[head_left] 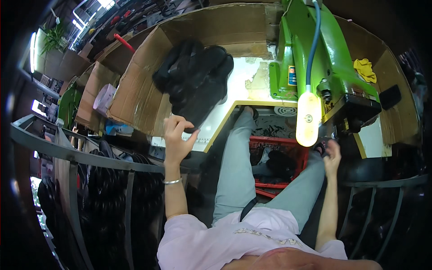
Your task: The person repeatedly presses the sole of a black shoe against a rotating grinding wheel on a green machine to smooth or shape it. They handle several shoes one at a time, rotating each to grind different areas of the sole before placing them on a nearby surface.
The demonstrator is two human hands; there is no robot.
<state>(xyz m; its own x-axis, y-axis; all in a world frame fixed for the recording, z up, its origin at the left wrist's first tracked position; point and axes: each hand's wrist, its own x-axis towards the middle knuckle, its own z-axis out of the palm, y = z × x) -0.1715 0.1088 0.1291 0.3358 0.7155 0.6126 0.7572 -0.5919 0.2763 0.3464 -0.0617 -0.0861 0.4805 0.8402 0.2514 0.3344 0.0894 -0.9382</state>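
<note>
My left hand [176, 138] is closed in a pinch, with thumb and forefinger at the near end of a black shoe piece [198, 110]. That piece lies at the front of a heap of black shoe parts [191, 67] on the white tabletop. Below the head of the green machine [339, 67], near its dark working end [353, 110], is my right hand [332, 157]. Its fingers are curled in. Anything they hold is too small or blurred to make out.
Cardboard walls [139, 74] border the white worktable [240, 83]. A lit lamp [308, 121] hangs at the machine. A yellow cloth [364, 70] lies behind it, right. A red crate [270, 182] sits between my legs. Metal rails [99, 157] flank me; black shoe parts hang left.
</note>
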